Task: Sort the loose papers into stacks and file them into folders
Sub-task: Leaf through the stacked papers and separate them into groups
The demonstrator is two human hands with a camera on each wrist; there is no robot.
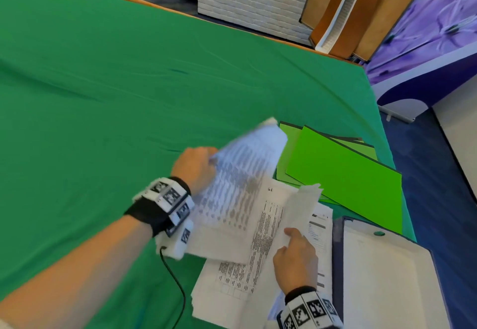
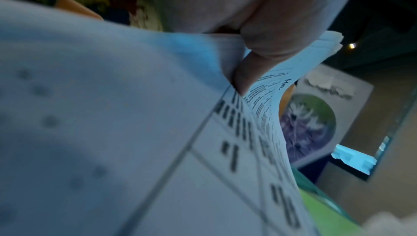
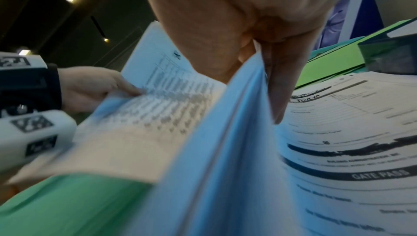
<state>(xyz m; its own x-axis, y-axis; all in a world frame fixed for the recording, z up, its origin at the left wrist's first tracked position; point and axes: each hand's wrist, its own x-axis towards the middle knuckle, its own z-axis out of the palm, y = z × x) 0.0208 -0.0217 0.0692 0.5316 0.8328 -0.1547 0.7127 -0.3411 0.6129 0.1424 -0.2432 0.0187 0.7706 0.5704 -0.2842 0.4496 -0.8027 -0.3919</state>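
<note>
Head view, papers: the loose pile (image 1: 232, 284) lies on the green-covered desk (image 1: 103, 96) at my near right, between my arms, just beside the green folders (image 1: 346, 173) and the open binder (image 1: 387, 277).
Head view, left hand: my left hand (image 1: 195, 167) pinches the far edge of a lifted sheaf (image 1: 240, 173), which arches up off the pile.
Head view, right hand: my right hand (image 1: 295, 261) has fingers curled into a raised fold of sheets (image 1: 299, 210), parting them from the forms below.
Head view, handling: I judge the paper light, limp and slippery sheet on sheet; it sags wherever I do not support it, so an edge or corner pinch with the other hand steadying the pile seems best.
Left wrist view, grip: my thumb (image 2: 259, 49) clamps several sheets at a corner; they fan apart at their edges, so some could slide free.
Left wrist view, unclear: how many sheets I hold cannot be counted, and the print is blurred.
Right wrist view, grip: my fingers (image 3: 279, 93) press on one side of the upright fold, thumb on the other; a form headed "GATE PASS" (image 3: 361, 159) lies flat beneath.
Right wrist view, hidden: the lower pile, the folders' contents and the binder's rings are cut off or covered; the lifted sheaf is smeared by motion.
</note>
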